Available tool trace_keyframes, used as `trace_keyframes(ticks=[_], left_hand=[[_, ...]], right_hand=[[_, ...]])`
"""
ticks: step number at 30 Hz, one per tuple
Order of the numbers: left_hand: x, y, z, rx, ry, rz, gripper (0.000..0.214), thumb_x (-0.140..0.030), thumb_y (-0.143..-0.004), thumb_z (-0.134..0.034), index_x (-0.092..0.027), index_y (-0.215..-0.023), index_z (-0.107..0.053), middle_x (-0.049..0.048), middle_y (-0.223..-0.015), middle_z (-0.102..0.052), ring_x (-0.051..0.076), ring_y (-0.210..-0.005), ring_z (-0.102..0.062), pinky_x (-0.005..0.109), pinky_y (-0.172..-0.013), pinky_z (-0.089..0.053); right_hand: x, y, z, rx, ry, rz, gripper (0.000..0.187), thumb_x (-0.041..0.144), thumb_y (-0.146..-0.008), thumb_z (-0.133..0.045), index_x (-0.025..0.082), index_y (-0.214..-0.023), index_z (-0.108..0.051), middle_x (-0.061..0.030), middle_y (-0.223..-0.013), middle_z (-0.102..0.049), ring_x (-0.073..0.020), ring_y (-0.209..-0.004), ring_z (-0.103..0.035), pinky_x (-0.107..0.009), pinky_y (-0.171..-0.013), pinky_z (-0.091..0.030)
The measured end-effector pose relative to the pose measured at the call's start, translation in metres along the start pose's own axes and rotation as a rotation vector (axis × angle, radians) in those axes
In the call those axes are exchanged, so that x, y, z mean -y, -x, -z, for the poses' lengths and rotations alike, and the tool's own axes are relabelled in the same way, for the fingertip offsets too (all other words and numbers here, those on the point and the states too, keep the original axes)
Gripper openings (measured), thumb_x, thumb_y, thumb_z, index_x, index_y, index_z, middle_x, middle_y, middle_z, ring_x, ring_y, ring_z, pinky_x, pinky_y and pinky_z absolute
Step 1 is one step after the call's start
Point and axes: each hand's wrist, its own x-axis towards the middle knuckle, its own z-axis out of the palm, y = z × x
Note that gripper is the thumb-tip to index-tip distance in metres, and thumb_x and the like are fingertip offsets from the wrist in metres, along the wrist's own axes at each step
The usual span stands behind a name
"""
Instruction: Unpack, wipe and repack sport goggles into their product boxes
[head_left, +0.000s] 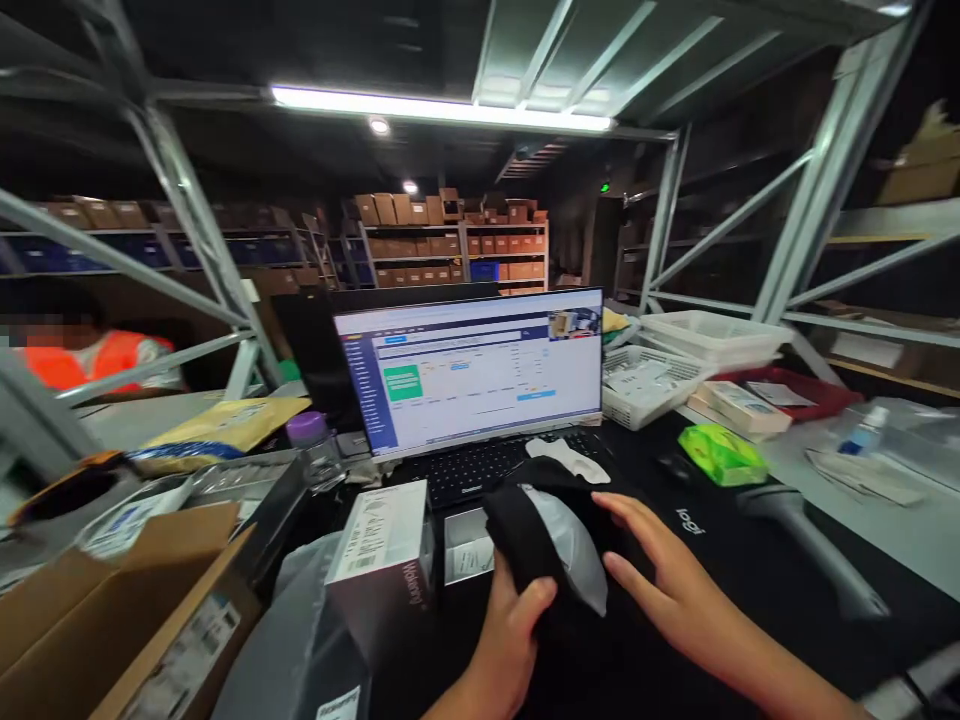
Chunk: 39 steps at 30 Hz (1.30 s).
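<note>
A soft, curved black and grey fabric piece [574, 545], its exact kind unclear, is held up over the black desk mat. My left hand [506, 630] grips its lower left part, with the thumb across the front and the other fingers mostly hidden. On the opposite side, my right hand [664, 570] has its thumb and forefinger stretched apart, fingertips at the dark edge of the piece. A box marked "Wakening" [386, 535] stands left of my hands. Beside it lies a small open box or tray [466, 545] with a printed paper, partly covered by the fabric.
Behind my hands are a keyboard [450, 480] and a lit monitor [480, 375]. A handheld scanner [817, 550] and a green packet [721, 455] lie to the right, near white baskets [652, 385]. An open carton [112, 610] stands at left. Beyond the frame, a person in an orange vest [97, 360].
</note>
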Motion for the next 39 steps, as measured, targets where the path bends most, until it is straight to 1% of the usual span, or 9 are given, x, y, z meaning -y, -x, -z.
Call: trace_keyframes(ticks=[3, 7, 9, 18, 24, 28, 32, 35, 39], left_hand=[[0.009, 0.009, -0.001, 0.035, 0.065, 0.080, 0.059, -0.034, -0.065, -0.083, -0.021, -0.119, -0.062, 0.0102, -0.122, -0.069, 0.036, -0.133, -0.051, 0.049, -0.114, -0.037], [0.018, 0.019, -0.002, 0.034, 0.122, 0.168, 0.060, -0.036, -0.059, -0.088, -0.022, -0.113, -0.067, 0.0109, -0.117, -0.071, 0.040, -0.122, -0.060, 0.055, -0.107, -0.043], [0.019, 0.023, -0.003, 0.041, 0.140, 0.183, 0.057, -0.036, -0.060, -0.088, -0.021, -0.112, -0.069, 0.0103, -0.111, -0.073, 0.040, -0.120, -0.061, 0.055, -0.106, -0.044], [0.020, 0.030, 0.000, -0.038, 0.239, 0.229, 0.048, -0.033, -0.069, -0.083, -0.027, -0.115, -0.071, 0.0057, -0.120, -0.072, 0.034, -0.127, -0.058, 0.049, -0.111, -0.043], [0.020, 0.028, 0.001, -0.139, 0.236, 0.248, 0.032, -0.030, -0.064, -0.085, -0.023, -0.093, -0.074, 0.0049, -0.109, -0.076, 0.034, -0.124, -0.061, 0.050, -0.108, -0.047], [0.019, 0.030, 0.003, -0.175, 0.269, 0.338, 0.044, -0.027, -0.059, -0.081, -0.020, -0.102, -0.074, 0.0070, -0.103, -0.078, 0.036, -0.115, -0.066, 0.053, -0.103, -0.051], [0.015, 0.033, 0.007, -0.214, 0.294, 0.413, 0.047, -0.027, -0.062, -0.076, -0.020, -0.109, -0.073, 0.0066, -0.098, -0.079, 0.037, -0.108, -0.070, 0.054, -0.100, -0.053], [0.012, 0.040, 0.006, -0.204, 0.294, 0.472, 0.052, -0.029, -0.060, -0.079, -0.020, -0.111, -0.073, 0.0091, -0.099, -0.079, 0.040, -0.108, -0.069, 0.058, -0.099, -0.052], [0.017, 0.064, 0.009, -0.235, 0.345, 0.511, 0.058, -0.035, -0.059, -0.085, -0.022, -0.114, -0.072, 0.0108, -0.106, -0.077, 0.042, -0.115, -0.066, 0.059, -0.101, -0.050]], right_hand=[[-0.003, -0.010, 0.006, 0.017, 0.030, -0.037, 0.060, 0.042, -0.089, -0.066, 0.019, -0.142, -0.048, -0.0165, -0.148, -0.044, -0.0311, -0.139, -0.042, -0.052, -0.119, -0.034], [0.004, -0.008, -0.003, 0.015, 0.143, -0.059, 0.089, 0.038, -0.066, -0.086, 0.014, -0.142, -0.047, -0.0201, -0.151, -0.031, -0.0374, -0.144, -0.030, -0.052, -0.119, -0.033], [0.008, -0.007, -0.011, -0.013, 0.205, -0.044, 0.096, 0.034, -0.061, -0.088, 0.011, -0.143, -0.045, -0.0226, -0.151, -0.027, -0.0404, -0.145, -0.025, -0.053, -0.119, -0.031], [0.008, -0.004, -0.013, 0.002, 0.108, 0.119, 0.059, 0.010, -0.068, -0.070, 0.018, -0.123, -0.051, -0.0178, -0.145, -0.038, -0.0335, -0.145, -0.030, -0.049, -0.117, -0.035], [0.002, -0.011, -0.004, -0.049, -0.228, -0.083, 0.044, 0.014, -0.068, -0.068, 0.021, -0.108, -0.051, -0.0077, -0.114, -0.058, -0.0254, -0.106, -0.058, -0.040, -0.091, -0.050], [0.001, -0.022, 0.007, -0.017, -0.681, -0.194, 0.042, 0.029, -0.066, -0.077, 0.022, -0.099, -0.052, -0.0006, -0.096, -0.061, -0.0218, -0.093, -0.059, -0.032, -0.078, -0.051], [0.009, -0.026, 0.017, 0.000, -1.049, -0.283, 0.047, 0.032, -0.061, -0.083, 0.022, -0.099, -0.057, 0.0001, -0.096, -0.065, -0.0204, -0.090, -0.062, -0.029, -0.075, -0.051], [0.015, -0.029, 0.023, 0.022, -1.213, -0.363, 0.048, 0.029, -0.061, -0.081, 0.021, -0.104, -0.060, -0.0014, -0.096, -0.070, -0.0206, -0.084, -0.066, -0.030, -0.074, -0.053], [0.022, -0.039, 0.031, 0.055, -1.246, -0.342, 0.044, 0.027, -0.063, -0.078, 0.019, -0.104, -0.064, -0.0022, -0.091, -0.072, -0.0209, -0.080, -0.068, -0.031, -0.075, -0.054]])
